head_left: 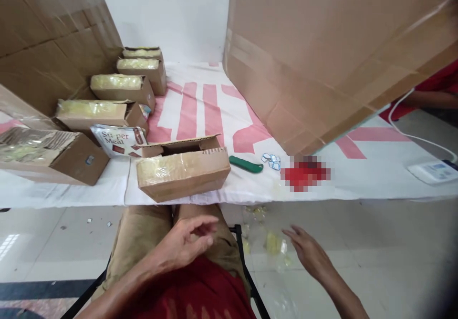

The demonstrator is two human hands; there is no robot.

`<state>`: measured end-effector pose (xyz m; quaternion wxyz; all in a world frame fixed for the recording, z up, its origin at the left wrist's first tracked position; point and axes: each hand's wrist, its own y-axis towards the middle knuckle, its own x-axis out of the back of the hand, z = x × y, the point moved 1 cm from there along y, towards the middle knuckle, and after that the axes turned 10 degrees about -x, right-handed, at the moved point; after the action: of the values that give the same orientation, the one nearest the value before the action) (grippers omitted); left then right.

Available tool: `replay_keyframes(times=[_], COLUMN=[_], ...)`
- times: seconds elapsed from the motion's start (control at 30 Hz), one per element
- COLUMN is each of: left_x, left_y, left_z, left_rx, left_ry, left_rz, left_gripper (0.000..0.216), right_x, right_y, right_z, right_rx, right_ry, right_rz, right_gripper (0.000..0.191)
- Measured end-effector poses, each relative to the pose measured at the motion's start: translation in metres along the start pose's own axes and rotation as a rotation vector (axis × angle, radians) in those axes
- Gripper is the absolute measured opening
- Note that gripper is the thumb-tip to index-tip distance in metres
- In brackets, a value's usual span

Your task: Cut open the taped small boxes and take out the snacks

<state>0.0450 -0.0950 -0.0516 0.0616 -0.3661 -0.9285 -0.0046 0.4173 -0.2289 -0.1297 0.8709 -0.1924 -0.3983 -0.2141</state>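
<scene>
My left hand hovers over my lap, thumb and fingers apart, with nothing in it. Off to the right, my right hand hangs above the floor beside the chair, its fingers stretched out and holding nothing. In front of my left hand, an opened cardboard box stands near the table's front edge, its top flap raised and clear tape on one end. To its right lie a slim green tool, its kind unclear, and a small cluster of blue-edged white stickers. A blurred red patch sits beyond the stickers.
Several taped boxes line the left side, with a "Super Meal" pouch among them. Large cardboard panels rise at left and right. A white device with a cable lies far right. Plastic scraps litter the floor.
</scene>
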Motion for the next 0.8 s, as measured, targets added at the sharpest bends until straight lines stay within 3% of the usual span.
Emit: replay_keyframes(times=[0.1,0.17,0.3,0.37,0.4,0.47,0.57,0.7,0.8], left_x=[0.036,0.061,0.1,0.107,0.107,0.102,0.093,0.099,0.113], left_y=[-0.033,-0.052,-0.072,-0.065,-0.058,-0.037,-0.007,0.008,0.004], left_z=[-0.008,-0.01,-0.007,-0.005,-0.004,-0.002,-0.002,-0.008,-0.008], left_rx=[-0.018,-0.048,-0.065,-0.09,-0.115,-0.178,-0.217,-0.322,-0.342], left_ry=[0.077,0.099,0.241,0.286,0.275,0.193,0.072,0.041,0.095], left_rz=[0.004,-0.109,-0.647,-0.898,-0.963,-0.969,-0.842,-0.867,-0.91], left_gripper=[0.034,0.03,0.024,0.029,0.035,0.052,0.059,0.039,0.019], right_x=[-0.003,-0.001,0.006,0.003,-0.001,-0.013,-0.035,-0.048,-0.046], right_y=[0.012,0.019,0.038,0.049,0.055,0.065,0.068,0.05,0.036], right_z=[-0.016,0.007,0.099,0.147,0.168,0.201,0.228,0.236,0.233], right_rx=[-0.034,0.052,0.297,0.447,0.522,0.649,0.696,0.673,0.785], right_ry=[-0.119,-0.071,0.037,0.107,0.145,0.217,0.314,0.381,0.271], right_rz=[-0.039,-0.033,-0.086,-0.118,-0.126,-0.097,-0.01,-0.023,-0.052], right_gripper=[0.039,0.038,0.032,0.03,0.033,0.043,0.058,0.054,0.037])
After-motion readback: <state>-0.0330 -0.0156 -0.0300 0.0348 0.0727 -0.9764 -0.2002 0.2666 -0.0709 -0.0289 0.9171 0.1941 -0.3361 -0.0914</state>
